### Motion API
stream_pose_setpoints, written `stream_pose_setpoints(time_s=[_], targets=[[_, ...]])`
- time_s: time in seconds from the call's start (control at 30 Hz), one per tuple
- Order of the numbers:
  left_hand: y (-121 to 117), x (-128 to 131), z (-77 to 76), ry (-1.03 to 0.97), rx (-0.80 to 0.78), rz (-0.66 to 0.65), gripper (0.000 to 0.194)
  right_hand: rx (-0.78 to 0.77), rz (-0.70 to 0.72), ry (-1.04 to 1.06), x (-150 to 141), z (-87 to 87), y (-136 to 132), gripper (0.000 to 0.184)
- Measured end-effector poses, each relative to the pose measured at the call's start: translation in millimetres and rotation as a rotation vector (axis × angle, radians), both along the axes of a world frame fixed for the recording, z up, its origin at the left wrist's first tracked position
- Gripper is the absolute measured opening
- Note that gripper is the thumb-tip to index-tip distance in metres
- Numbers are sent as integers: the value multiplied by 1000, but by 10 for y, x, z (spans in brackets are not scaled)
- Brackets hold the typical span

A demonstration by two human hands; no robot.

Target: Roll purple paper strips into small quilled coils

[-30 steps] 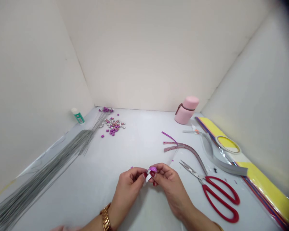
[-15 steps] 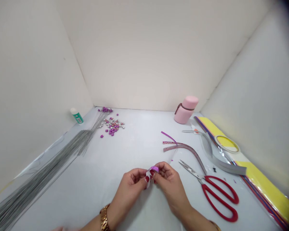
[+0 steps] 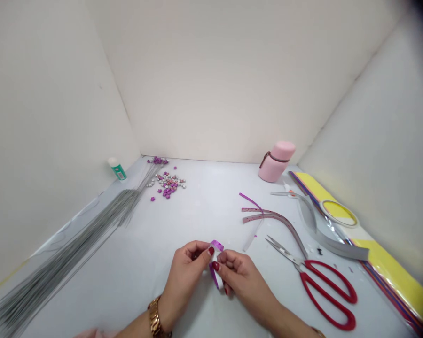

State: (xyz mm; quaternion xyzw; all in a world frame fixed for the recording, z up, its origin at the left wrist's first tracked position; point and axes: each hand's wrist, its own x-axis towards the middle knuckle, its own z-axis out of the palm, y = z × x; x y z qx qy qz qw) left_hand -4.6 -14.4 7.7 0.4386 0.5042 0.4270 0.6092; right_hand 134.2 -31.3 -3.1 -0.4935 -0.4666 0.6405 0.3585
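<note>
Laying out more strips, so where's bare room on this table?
Bare table lies between the bead pile and pink bottle, and between the wire bundle and your left hand. The right side is crowded: paper strips, red scissors, tape roll.

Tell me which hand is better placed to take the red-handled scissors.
The right hand, probably. The red-handled scissors lie on its side of the purple strip, while the left hand, with the gold watch, is farther off. Both hands hold the strip, so the right would have to let go.
</note>
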Motion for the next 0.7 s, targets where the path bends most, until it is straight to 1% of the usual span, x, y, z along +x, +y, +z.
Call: stream_pose_setpoints(time_s=[0.07, 0.17, 0.3, 0.37, 0.43, 0.47, 0.5, 0.53, 0.6, 0.67, 0.7], targets=[[30, -19, 5, 49, -6, 46, 15, -22, 50, -25, 28, 7, 1, 25], [71, -46, 20, 74, -18, 77, 15, -58, 104, -16, 82, 35, 5, 23], [82, -66, 5, -18, -50, 80, 14, -106, 124, 69, 139, 61, 26, 22], [73, -65, -23, -88, -83, 80, 17, -83, 81, 101, 155, 54, 42, 20], [64, -58, -53, -143, -113, 77, 20, 24, 13, 81, 163, 37, 53, 14], [61, -53, -65, -166, -125, 73, 21, 108, -8, 38, 165, 28, 54, 18], [58, -46, -73, -184, -135, 69, 21, 206, -11, -26, 165, 21, 51, 25], [55, -40, -78, -198, -141, 66, 21, 308, 8, -98, 165, 18, 45, 31], [51, -30, -79, -217, -148, 61, 20, 491, 64, -221, 162, 26, 26, 31], [47, -27, -75, -221, -143, 65, 19, 598, 79, -253, 163, 53, 6, 27], [46, -29, -74, -217, -139, 71, 19, 616, 63, -230, 166, 72, -2, 25]])
